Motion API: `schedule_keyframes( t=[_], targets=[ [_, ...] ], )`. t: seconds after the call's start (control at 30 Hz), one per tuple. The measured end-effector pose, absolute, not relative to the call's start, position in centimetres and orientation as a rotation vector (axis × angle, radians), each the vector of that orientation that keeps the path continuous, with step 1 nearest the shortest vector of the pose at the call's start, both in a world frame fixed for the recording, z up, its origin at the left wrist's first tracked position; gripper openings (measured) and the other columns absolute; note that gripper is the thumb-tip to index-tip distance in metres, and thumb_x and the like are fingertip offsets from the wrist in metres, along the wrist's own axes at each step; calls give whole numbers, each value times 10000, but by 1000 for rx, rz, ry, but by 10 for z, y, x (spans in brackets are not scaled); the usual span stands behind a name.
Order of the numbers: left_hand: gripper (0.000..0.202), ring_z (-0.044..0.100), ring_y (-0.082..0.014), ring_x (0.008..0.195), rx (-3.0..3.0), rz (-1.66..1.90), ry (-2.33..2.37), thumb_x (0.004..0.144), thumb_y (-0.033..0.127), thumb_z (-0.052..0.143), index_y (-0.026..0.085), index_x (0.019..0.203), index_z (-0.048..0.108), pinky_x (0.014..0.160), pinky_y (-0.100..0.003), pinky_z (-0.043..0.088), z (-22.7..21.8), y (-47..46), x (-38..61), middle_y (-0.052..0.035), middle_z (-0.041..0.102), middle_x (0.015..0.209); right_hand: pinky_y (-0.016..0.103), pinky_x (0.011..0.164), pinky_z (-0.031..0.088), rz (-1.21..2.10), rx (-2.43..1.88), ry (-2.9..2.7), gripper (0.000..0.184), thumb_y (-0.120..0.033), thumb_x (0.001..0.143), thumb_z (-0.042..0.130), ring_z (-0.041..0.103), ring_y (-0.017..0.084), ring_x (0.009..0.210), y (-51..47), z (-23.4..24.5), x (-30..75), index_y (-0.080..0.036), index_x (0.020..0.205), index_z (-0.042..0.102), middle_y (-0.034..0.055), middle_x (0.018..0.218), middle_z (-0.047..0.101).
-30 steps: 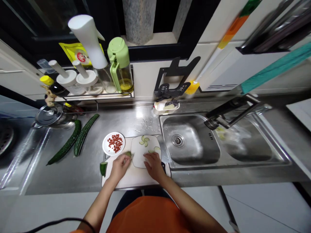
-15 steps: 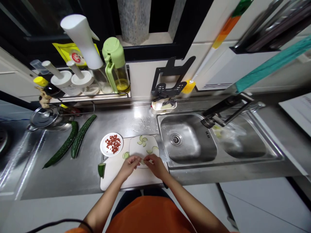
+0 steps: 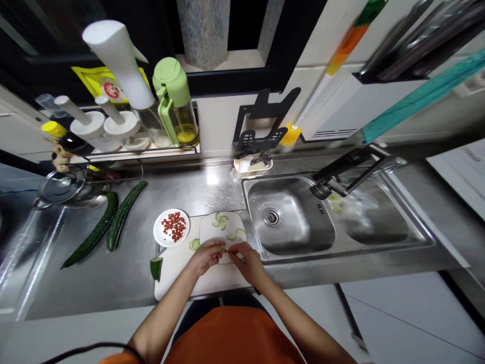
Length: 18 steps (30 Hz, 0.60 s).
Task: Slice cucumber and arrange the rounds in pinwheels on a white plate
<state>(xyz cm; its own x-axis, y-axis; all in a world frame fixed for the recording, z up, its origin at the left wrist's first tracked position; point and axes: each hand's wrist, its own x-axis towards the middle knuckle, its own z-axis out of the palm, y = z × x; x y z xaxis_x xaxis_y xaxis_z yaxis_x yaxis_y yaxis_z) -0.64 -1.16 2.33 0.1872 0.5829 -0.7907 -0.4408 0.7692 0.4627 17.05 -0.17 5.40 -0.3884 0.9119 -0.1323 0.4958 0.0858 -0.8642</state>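
1. An orange shirt (image 3: 223, 336) is seen nearest, in front of the plate (image 3: 223, 232).
2. The left hand (image 3: 208, 257) is held over the near left corner of the plate. Its fingers are curled, and a small bit (image 3: 225, 251) is pinched at their tips.
3. The right hand (image 3: 246, 259) is held over the near right corner of the plate. Its fingers are bent, and the same bit is pinched by them. The bit is held over the near part of the plate; it is too small to be named.
4. A white board (image 3: 176, 273) is set under the plate and is seen in front of it and to its left.
5. Thin green slices (image 3: 220, 221) are laid in a ring on the far part of the plate. More slices (image 3: 235, 234) are laid near its right edge.
6. A little pile (image 3: 194, 244) of pale green rounds is set just left of the plate. Farther left, a green stub (image 3: 155, 268) is placed.
7. A round dish (image 3: 156, 231), spread with red pieces (image 3: 173, 226), is set left of the plate.
8. Two cucumbers (image 3: 125, 217) are laid well left of the plate.
9. A sink (image 3: 293, 227) is set right of the plate.
10. A green jug (image 3: 172, 81) is kept far behind the plate, to the left.
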Motion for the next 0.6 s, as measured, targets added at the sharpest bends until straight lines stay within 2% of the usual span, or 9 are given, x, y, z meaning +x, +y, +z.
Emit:
schedule_keyframes(
  t=[0.13,0.33,0.5,0.6],
  targets=[
    [472,530,-58,560,248,705,1292,529,292,806,134,956,681,528,-183,316,22,0,-4,-36,680,735,227,583,433,1265,-1492,-1814,141,-214,823,505,594,153,768,-4,42,177,-216,909,618,14,802,638],
    [279,568,-120,601,695,681,1475,621,293,726,131,848,718,554,-231,379,9,18,3,-45,692,700,286,727,454,1116,-1534,-1883,209,-167,822,467,600,180,830,-3,29,185,-214,876,664,40,843,680],
    [132,591,-135,664,1133,629,1629,710,242,645,180,807,710,638,-249,424,1,32,11,-15,686,720,278,749,437,974,-1663,-1936,206,-147,812,478,594,180,817,4,17,186,-207,871,666,35,813,690],
    [121,592,-135,680,1345,562,1637,755,219,604,202,816,707,663,-250,423,2,41,16,-6,686,739,266,760,415,894,-1733,-1998,210,-137,822,477,583,176,819,10,12,185,-211,880,665,28,813,690]
  ],
)
